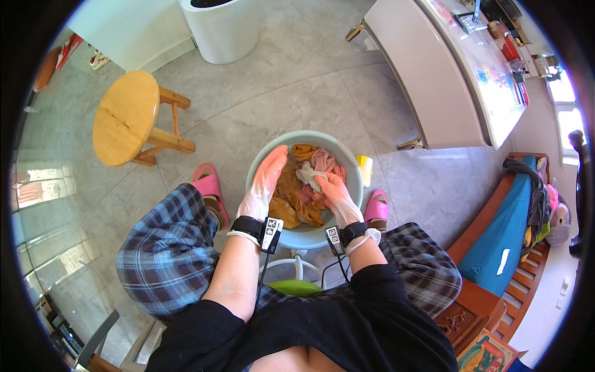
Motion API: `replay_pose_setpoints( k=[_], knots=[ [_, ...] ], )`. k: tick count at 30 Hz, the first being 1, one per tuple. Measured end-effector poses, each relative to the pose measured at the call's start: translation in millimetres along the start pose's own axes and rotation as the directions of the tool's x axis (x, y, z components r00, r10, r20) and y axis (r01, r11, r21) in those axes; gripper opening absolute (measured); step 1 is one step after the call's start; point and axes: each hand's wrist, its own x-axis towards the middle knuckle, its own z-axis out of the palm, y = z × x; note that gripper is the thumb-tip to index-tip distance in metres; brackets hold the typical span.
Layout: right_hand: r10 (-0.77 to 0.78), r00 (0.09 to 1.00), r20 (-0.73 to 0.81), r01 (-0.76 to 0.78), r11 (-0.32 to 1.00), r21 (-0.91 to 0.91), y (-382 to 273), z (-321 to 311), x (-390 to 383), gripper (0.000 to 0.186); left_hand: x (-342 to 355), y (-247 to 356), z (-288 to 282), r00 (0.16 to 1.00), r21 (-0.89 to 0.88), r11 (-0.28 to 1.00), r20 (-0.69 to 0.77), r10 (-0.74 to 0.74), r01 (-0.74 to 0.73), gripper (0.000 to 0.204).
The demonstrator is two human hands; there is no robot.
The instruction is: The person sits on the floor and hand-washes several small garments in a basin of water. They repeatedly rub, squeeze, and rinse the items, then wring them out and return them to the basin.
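A pale blue basin (260,146) between my knees holds water with mustard cloths (282,208), pink cloth (323,159) and a small whitish cloth (306,174). My left hand (270,170), in a pink-tipped rubber glove, is at the basin's left inner side, fingers stretched out together and holding nothing. My right hand (333,193), gloved the same way, has its fingers closed on the whitish cloth near the middle right. Both wrists wear black straps with small devices. A yellow-and-white package (365,171) is on the floor just beyond the basin's right rim.
A wooden stool (124,115) stands left, a white bin (220,37) ahead, a cabinet (427,74) with clutter at upper right. A wooden bench (471,307) with a blue cushion (493,242) is along the right. My pink slippers (206,183) flank the basin.
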Motion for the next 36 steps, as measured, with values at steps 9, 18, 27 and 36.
replay_pose_setpoints(
  k=[9,18,27,36],
  knots=[
    [-0.2,0.977,0.077,0.209,0.966,-0.152,-58,27,-38,0.02,-9,30,26,0.982,0.661,0.745,0.066,-0.176,0.089,0.044],
    [-0.196,0.98,0.015,0.171,0.888,0.427,-73,22,-39,0.014,-3,0,13,0.967,0.435,0.877,0.05,-0.252,0.206,0.042],
    [-0.314,0.92,-0.233,0.378,0.864,0.331,-90,35,-57,0.016,-18,14,47,0.929,-0.55,0.761,0.319,-0.19,0.345,0.047],
    [-0.247,0.909,-0.336,0.292,0.952,0.09,-61,-25,-41,0.018,-18,1,20,0.943,-0.153,0.931,0.075,-0.323,0.331,0.061]
  ],
)
